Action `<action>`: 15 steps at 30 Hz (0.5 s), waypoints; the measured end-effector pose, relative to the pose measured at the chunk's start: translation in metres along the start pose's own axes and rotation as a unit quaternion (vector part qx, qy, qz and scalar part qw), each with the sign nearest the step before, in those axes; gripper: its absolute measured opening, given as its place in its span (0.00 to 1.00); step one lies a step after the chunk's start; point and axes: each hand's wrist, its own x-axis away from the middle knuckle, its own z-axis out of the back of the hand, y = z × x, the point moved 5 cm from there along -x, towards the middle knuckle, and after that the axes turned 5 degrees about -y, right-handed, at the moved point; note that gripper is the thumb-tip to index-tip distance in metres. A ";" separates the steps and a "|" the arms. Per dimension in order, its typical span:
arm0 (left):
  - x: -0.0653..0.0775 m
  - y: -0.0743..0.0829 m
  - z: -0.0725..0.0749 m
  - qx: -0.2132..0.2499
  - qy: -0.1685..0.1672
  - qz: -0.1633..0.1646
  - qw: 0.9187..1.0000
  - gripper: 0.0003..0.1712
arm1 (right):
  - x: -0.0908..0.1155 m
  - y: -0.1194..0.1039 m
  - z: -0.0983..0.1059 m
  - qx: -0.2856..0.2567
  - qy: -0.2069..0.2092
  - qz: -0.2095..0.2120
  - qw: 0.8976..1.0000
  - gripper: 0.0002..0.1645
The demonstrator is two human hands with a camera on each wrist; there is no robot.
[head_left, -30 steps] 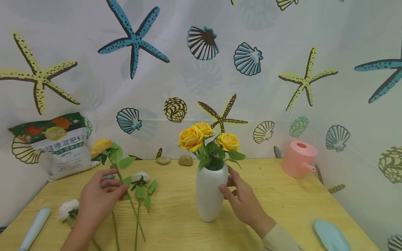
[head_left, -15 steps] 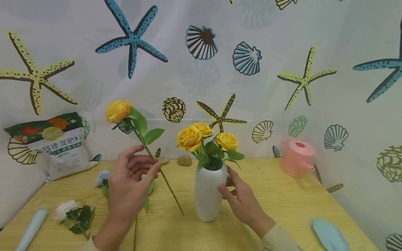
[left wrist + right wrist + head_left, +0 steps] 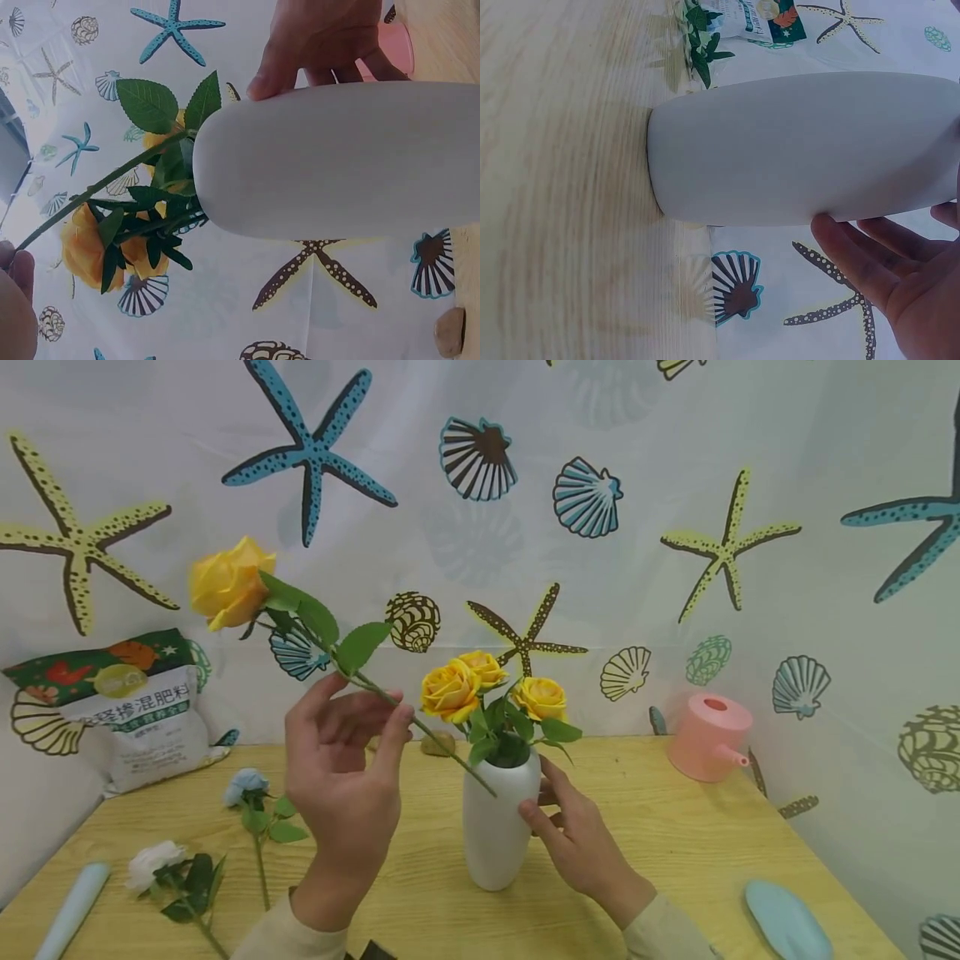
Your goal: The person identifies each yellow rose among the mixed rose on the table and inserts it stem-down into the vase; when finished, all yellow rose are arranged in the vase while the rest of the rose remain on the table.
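Observation:
In the head view my left hand (image 3: 348,777) pinches the green stem of a yellow artificial rose (image 3: 228,583) between thumb and fingers. The bloom tilts up to the left, and the stem's lower end overlaps the upper front of a white vase (image 3: 495,839). Upright on the table, the vase holds several yellow roses (image 3: 452,689) with green leaves. My right hand (image 3: 581,839) grips its right side, thumb in front and fingers behind, partly hidden. The right wrist view shows those fingertips (image 3: 826,225) against the vase wall (image 3: 780,150).
A white rose (image 3: 153,866) and a blue rose (image 3: 246,787) lie at left, near a pale blue handle-like object (image 3: 75,910). Behind stand a fertilizer bag (image 3: 161,727) and a stone (image 3: 437,744). At right are a pink watering can (image 3: 711,739) and a pale blue rounded object (image 3: 787,918).
My left hand has lifted the yellow rose from the table's left side and carried it up and right, tilting its stem end toward the vase. The right hand stays on the vase.

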 end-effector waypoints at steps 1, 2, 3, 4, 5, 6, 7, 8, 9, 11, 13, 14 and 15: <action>0.000 0.001 -0.002 0.008 0.011 -0.008 1.000 0.28 | 0.000 0.000 0.000 0.000 -0.001 -0.001 1.000 0.33; 0.000 0.002 -0.005 0.014 0.020 -0.015 1.000 0.28 | 0.000 0.000 0.000 0.000 -0.001 -0.002 1.000 0.33; 0.000 0.003 -0.007 0.019 0.028 -0.024 0.999 0.27 | -0.001 0.000 0.000 0.000 -0.002 -0.003 1.000 0.33; 0.001 0.003 -0.010 0.023 0.034 -0.035 0.999 0.27 | -0.001 0.000 0.000 0.000 -0.002 -0.004 1.000 0.33; 0.001 0.004 -0.013 0.026 0.037 -0.047 0.998 0.27 | -0.001 0.000 0.000 0.000 -0.002 -0.004 1.000 0.33; 0.002 0.004 -0.015 0.026 0.039 -0.059 0.997 0.27 | -0.001 0.000 0.000 -0.001 -0.002 -0.006 1.000 0.33; 0.002 0.004 -0.018 0.031 0.041 -0.075 0.996 0.27 | -0.001 0.000 0.000 -0.001 -0.002 -0.006 1.000 0.33; 0.003 0.004 -0.021 0.030 0.039 -0.087 0.995 0.27 | 0.000 0.000 0.000 -0.001 -0.002 -0.007 1.000 0.33; 0.004 0.003 -0.024 0.029 0.036 -0.099 0.994 0.27 | 0.000 0.000 0.000 0.000 -0.001 -0.007 1.000 0.33; 0.006 0.003 -0.028 0.016 0.024 -0.119 0.992 0.27 | 0.000 0.000 0.000 -0.001 0.001 -0.009 1.000 0.33; 0.008 0.003 -0.031 -0.005 0.007 -0.133 0.991 0.26 | 0.000 0.000 0.000 -0.001 0.001 -0.014 1.000 0.33; 0.009 0.003 -0.032 -0.023 -0.003 -0.140 0.990 0.25 | 0.000 0.000 0.000 0.000 0.001 -0.016 1.000 0.33; 0.011 0.003 -0.034 -0.038 -0.012 -0.147 0.988 0.24 | 0.000 0.000 -0.001 0.000 0.001 -0.018 1.000 0.33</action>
